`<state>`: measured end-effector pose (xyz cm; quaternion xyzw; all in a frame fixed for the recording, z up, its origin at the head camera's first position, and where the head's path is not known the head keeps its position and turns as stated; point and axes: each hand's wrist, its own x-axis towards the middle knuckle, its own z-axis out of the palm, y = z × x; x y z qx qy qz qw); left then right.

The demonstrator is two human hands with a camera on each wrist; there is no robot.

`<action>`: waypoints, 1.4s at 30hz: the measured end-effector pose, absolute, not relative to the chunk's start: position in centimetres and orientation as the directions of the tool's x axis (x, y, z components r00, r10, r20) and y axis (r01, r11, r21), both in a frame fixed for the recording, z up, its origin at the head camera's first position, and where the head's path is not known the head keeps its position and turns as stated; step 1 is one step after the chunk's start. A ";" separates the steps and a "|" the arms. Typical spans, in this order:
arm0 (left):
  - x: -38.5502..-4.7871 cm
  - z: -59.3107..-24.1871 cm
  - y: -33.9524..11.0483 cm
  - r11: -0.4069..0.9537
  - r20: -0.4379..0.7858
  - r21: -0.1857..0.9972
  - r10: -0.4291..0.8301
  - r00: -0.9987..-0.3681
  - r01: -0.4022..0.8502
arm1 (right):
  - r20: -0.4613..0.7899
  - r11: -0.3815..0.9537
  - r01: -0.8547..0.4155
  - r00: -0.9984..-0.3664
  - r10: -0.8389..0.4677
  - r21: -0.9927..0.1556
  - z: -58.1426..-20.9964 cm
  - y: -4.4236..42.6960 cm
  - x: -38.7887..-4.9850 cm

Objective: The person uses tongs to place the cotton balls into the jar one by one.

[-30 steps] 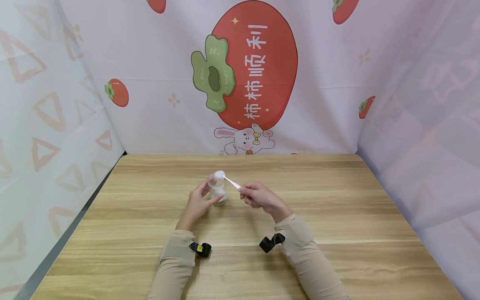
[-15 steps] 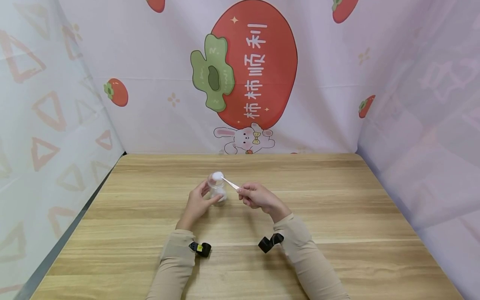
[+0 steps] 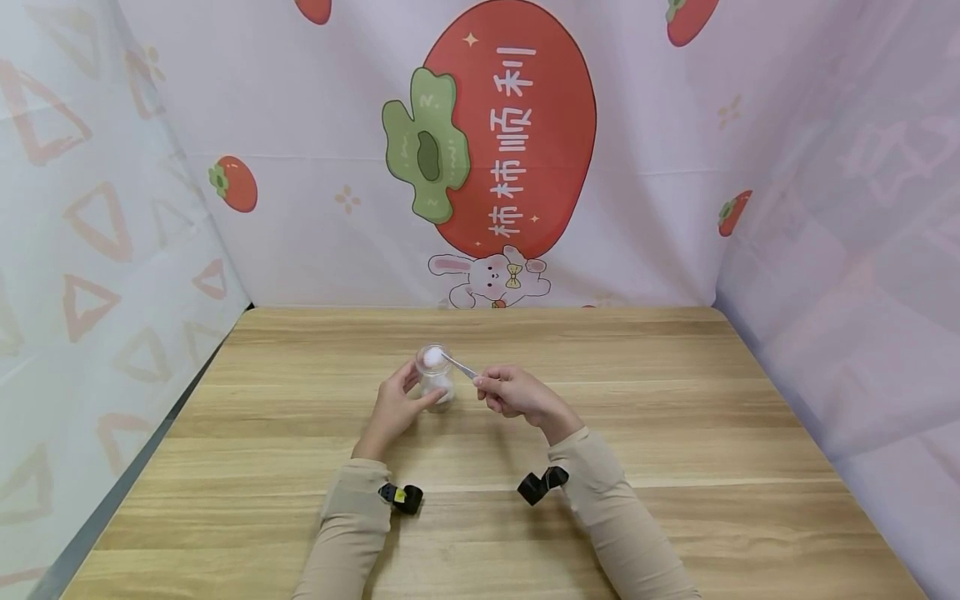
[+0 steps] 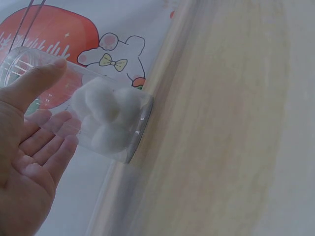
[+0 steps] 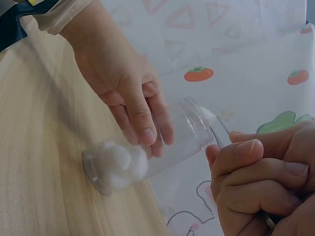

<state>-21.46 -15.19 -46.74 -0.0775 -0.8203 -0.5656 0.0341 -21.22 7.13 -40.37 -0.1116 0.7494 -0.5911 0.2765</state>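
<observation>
My left hand (image 3: 393, 410) holds a clear jar (image 5: 172, 153) steady on the table, thumb on the near side and fingers behind it. Several white cotton balls (image 4: 106, 110) lie in the bottom of the jar. From the right, my right hand (image 3: 525, 396) pinches a pair of slim metal tweezers (image 3: 461, 367), its other fingers curled in. At the tweezers' tips a single cotton ball (image 3: 433, 357) sits at the jar's open mouth. In the right wrist view this ball is partly hidden by the rim.
The wooden table (image 3: 675, 417) extends to both sides of the hands. Behind it hangs a white cloth (image 3: 315, 250) printed with persimmons and a rabbit. More cloth (image 3: 97, 250) closes off the sides. Each sleeved wrist carries a small black camera (image 3: 408, 500).
The tweezers and their cotton ball have come slightly left and down, from just above the jar's rim into its mouth. My left hand and the jar have stayed in place.
</observation>
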 end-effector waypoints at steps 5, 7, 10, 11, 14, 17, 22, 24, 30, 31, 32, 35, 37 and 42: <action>-21.6 -46.7 -15.2 0.356 0.146 0.919 0.089 -0.985 0.168 | -0.280 0.264 0.163 -0.818 -0.502 -0.951 -40.3 7.2 -21.1; -21.6 -46.8 -15.2 0.354 0.146 0.920 0.088 -0.985 0.168 | -0.282 0.265 0.165 -0.817 -0.502 -0.950 -40.2 7.2 -21.1; -21.5 -46.8 -15.1 0.347 0.153 0.922 0.087 -0.984 0.174 | -0.285 0.270 0.165 -0.817 -0.502 -0.949 -40.2 7.2 -21.0; -21.4 -46.6 -15.1 0.349 0.147 0.922 0.087 -0.985 0.168 | -0.285 0.271 0.165 -0.816 -0.502 -0.948 -40.1 7.2 -21.0; -21.1 -46.1 -15.0 0.355 0.148 0.919 0.092 -0.985 0.172 | -0.284 0.268 0.165 -0.814 -0.507 -0.949 -40.0 7.2 -20.8; -21.2 -46.2 -15.1 0.359 0.145 0.918 0.094 -0.985 0.169 | -0.279 0.259 0.163 -0.812 -0.513 -0.952 -40.0 7.2 -20.7; -21.6 -46.9 -15.2 0.350 0.167 0.917 0.096 -0.981 0.190 | -0.267 0.249 0.155 -0.812 -0.519 -0.956 -40.0 7.2 -20.5; -21.5 -46.9 -15.2 0.346 0.168 0.918 0.097 -0.981 0.192 | -0.265 0.246 0.154 -0.812 -0.520 -0.957 -40.0 7.3 -20.5; -21.5 -46.8 -15.2 0.346 0.162 0.920 0.094 -0.982 0.185 | -0.261 0.235 0.158 -0.815 -0.517 -0.959 -39.9 7.4 -20.3; -21.5 -46.8 -15.2 0.346 0.161 0.920 0.094 -0.982 0.184 | -0.262 0.233 0.161 -0.817 -0.514 -0.959 -39.9 7.4 -20.2; -21.5 -46.8 -15.2 0.350 0.162 0.918 0.095 -0.982 0.186 | -0.262 0.233 0.162 -0.818 -0.512 -0.959 -39.9 7.5 -20.2; -21.5 -46.7 -15.2 0.357 0.167 0.914 0.099 -0.981 0.192 | -0.258 0.226 0.162 -0.823 -0.506 -0.960 -40.1 7.6 -20.2; -21.5 -46.8 -15.3 0.358 0.171 0.913 0.101 -0.980 0.196 | -0.252 0.220 0.160 -0.825 -0.506 -0.962 -40.3 7.7 -20.3; -21.5 -46.7 -15.2 0.352 0.169 0.916 0.097 -0.981 0.193 | -0.238 0.211 0.149 -0.831 -0.503 -0.966 -40.8 8.0 -20.3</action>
